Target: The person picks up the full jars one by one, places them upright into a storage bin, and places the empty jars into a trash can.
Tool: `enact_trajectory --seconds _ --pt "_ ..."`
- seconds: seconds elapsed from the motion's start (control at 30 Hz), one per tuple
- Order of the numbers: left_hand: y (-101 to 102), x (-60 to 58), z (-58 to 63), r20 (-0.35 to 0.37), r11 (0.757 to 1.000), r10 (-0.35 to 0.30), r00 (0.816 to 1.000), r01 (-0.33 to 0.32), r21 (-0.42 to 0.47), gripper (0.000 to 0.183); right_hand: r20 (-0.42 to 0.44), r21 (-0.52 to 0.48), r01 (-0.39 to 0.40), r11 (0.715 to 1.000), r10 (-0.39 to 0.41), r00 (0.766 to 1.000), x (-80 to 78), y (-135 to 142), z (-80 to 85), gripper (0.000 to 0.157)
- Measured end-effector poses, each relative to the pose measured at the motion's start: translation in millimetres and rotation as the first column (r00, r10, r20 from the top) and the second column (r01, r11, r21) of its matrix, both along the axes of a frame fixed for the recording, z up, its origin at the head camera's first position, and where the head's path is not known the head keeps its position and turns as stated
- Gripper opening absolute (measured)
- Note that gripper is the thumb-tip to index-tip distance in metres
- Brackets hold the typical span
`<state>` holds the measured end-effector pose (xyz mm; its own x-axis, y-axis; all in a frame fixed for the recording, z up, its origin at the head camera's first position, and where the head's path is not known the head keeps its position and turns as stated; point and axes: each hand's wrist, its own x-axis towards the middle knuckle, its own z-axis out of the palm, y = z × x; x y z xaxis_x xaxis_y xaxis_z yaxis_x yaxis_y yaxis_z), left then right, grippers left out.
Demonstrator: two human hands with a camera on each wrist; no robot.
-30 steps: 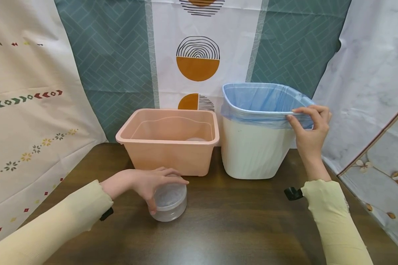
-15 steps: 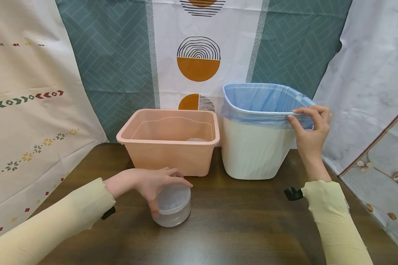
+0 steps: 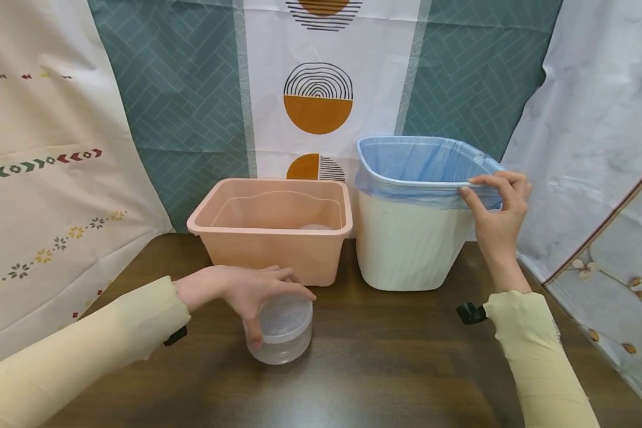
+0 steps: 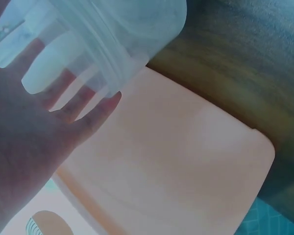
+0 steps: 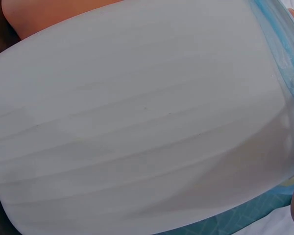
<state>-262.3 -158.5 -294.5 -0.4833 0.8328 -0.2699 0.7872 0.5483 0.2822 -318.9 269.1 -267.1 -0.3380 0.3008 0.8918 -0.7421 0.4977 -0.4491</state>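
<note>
My left hand (image 3: 262, 295) grips a round clear plastic container (image 3: 286, 333) with a translucent lid, thumb on the near side and fingers around the far side. In the left wrist view the fingers spread along the lidded end of the container (image 4: 137, 29). At the right, my right hand (image 3: 500, 208) pinches the front right rim of a white trash bin (image 3: 406, 244), thumb outside and fingers over the edge. A blue bag (image 3: 422, 160) lines the bin and folds over its rim. The right wrist view is mostly filled by the bin's ribbed side (image 5: 137, 122).
Behind the container stands a peach plastic tub (image 3: 270, 255), left of the bin; a pale translucent thing (image 3: 315, 226) shows inside it. All stand on a dark wooden table (image 3: 374, 356). Patterned curtains (image 3: 192, 95) hang behind and at both sides.
My left hand has moved slightly to the right together with the clear container. The right hand keeps its hold on the bin's rim.
</note>
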Motion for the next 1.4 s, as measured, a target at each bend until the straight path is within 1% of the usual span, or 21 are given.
enact_trajectory --seconds 0.2,0.27,0.43,0.53,0.63,0.73,0.8,0.97,1.13,1.27,1.4 --pt "5 0.5 11.0 -0.003 1.000 -0.010 1.000 0.010 -0.020 0.110 0.011 -0.006 -0.011 1.000 0.011 1.000 17.2 -15 7.4 0.023" --pt "6 1.1 15.0 -0.009 0.999 -0.019 1.000 0.019 -0.035 0.109 0.010 -0.009 -0.013 1.000 0.013 1.000 20.2 -17 9.1 0.023" --pt "10 2.1 25.4 -0.025 0.997 -0.041 0.999 0.040 -0.071 0.106 0.001 -0.008 -0.016 1.000 0.016 1.000 21.3 -17 10.0 0.024" --pt "12 3.3 33.2 -0.038 0.995 -0.044 0.998 0.041 -0.088 0.105 -0.004 -0.007 -0.015 1.000 0.015 1.000 22.7 -16 10.2 0.024" --pt "13 4.2 42.5 -0.053 0.994 -0.031 0.998 0.026 -0.106 0.105 -0.005 -0.008 -0.015 1.000 0.015 1.000 23.9 -15 11.0 0.023" --pt "13 4.0 52.5 -0.046 0.993 -0.011 0.999 0.005 -0.120 0.107 -0.001 -0.008 -0.020 1.000 0.020 1.000 24.5 -16 12.2 0.023" --pt "14 3.4 58.8 -0.040 0.993 -0.005 0.999 0.000 -0.115 0.107 0.006 -0.010 -0.024 1.000 0.024 1.000 24.9 -17 13.1 0.022" --pt "17 2.4 75.0 -0.049 0.995 -0.013 0.999 0.008 -0.102 0.103 0.013 -0.008 -0.030 1.000 0.030 0.999 25.7 -21 14.3 0.021" --pt "21 -0.4 91.8 -0.037 0.994 0.024 0.999 -0.028 -0.102 0.101 0.009 -0.012 -0.039 0.999 0.039 0.999 25.5 -21 12.7 0.020" --pt "23 -3.5 104.7 -0.056 0.994 0.032 0.998 -0.037 -0.099 0.102 0.002 -0.011 -0.042 0.999 0.042 0.999 24.1 -20 11.6 0.021" --pt "25 -6.1 116.1 -0.106 0.995 0.020 0.994 -0.031 -0.098 0.102 -0.002 -0.013 -0.040 0.999 0.040 0.999 21.9 -18 11.5 0.021"
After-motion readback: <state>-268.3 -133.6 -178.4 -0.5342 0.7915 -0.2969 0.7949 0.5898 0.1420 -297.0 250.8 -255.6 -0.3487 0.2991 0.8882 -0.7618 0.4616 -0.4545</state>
